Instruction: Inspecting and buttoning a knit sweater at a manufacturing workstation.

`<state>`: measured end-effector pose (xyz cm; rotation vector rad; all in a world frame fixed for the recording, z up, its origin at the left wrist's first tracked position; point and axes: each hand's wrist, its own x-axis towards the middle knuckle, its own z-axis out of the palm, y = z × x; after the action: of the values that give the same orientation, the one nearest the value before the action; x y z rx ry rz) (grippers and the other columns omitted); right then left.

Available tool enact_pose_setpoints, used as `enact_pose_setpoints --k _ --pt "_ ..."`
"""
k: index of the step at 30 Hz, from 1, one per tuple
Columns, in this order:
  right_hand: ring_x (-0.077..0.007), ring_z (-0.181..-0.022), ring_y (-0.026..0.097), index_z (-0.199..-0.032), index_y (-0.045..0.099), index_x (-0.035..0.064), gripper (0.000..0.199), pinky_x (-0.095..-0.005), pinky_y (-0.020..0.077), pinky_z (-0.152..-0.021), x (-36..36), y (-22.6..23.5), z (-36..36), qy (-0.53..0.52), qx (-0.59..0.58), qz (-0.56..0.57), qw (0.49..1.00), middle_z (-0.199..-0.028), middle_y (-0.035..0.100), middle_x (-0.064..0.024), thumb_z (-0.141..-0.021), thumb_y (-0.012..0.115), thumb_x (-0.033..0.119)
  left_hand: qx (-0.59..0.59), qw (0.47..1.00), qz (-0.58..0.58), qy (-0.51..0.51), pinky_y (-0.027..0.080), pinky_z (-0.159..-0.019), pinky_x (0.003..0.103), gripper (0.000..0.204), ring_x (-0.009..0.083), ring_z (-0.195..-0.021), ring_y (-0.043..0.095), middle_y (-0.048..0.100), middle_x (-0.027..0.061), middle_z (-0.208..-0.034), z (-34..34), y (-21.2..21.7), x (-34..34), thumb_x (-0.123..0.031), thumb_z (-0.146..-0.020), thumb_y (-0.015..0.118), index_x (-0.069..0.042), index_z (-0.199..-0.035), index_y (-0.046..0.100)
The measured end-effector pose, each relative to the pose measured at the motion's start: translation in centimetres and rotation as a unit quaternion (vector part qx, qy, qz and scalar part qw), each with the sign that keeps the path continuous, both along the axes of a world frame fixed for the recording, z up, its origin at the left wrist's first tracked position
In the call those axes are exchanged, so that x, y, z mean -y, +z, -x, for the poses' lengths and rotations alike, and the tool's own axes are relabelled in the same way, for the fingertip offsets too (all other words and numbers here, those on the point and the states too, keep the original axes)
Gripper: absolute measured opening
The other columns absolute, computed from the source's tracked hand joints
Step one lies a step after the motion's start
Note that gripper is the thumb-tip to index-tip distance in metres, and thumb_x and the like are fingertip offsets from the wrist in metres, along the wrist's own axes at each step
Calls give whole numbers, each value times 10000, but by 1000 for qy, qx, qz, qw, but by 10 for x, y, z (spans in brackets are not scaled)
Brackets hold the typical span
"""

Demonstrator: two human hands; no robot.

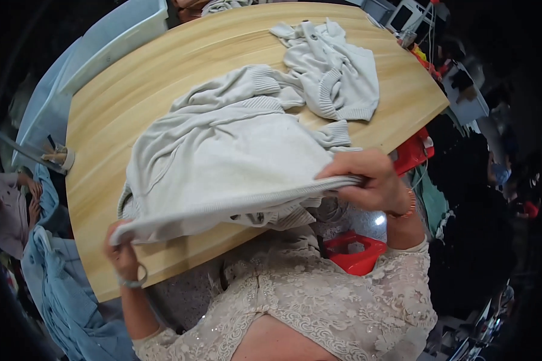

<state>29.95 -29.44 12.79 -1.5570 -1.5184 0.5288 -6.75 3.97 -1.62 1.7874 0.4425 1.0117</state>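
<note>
A pale grey knit sweater point(235, 162) lies spread over the near half of a light wooden table point(132, 90). Its ribbed hem is lifted off the table edge and stretched between both hands. My left hand point(123, 249) grips the hem's left corner below the table edge. My right hand point(370, 180) pinches the hem's right end, thumb under and fingers over. A second pale knit garment point(337, 72) lies crumpled at the far right of the table, touching the first one's sleeve.
Light blue plastic bins point(102, 42) stand beyond the table's far left. Blue fabric point(60, 283) hangs at the lower left beside another person's hands point(30, 192). A red stool point(355, 249) sits under the table by my lap. Cluttered equipment fills the far right.
</note>
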Motion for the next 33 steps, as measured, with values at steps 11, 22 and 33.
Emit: enact_pose_setpoints --k 11,22,33 --pt "-192 -907 660 -1104 664 -40 310 -299 501 -807 12 18 -29 -47 -27 172 984 -1001 707 -133 -810 631 50 -271 934 187 -138 421 -638 231 144 68 -711 516 578 -15 -757 -14 57 24 -140 -909 617 3 -909 638" --pt "-180 -917 662 -1082 676 -2 209 -295 527 -830 -196 -92 -82 -62 87 95 990 -1046 690 -100 -903 626 95 -253 946 203 3 501 -665 238 351 90 -743 589 658 59 -859 -113 -13 -52 -212 -864 736 27 -1100 630" --pt "-293 -1091 589 -1307 542 114 475 -364 488 -926 -237 -76 -12 142 211 15 967 -1220 561 -129 -846 585 8 -162 858 -469 -136 453 -835 418 254 278 -922 572 597 92 -930 -125 29 74 -141 -686 614 -57 -924 649"
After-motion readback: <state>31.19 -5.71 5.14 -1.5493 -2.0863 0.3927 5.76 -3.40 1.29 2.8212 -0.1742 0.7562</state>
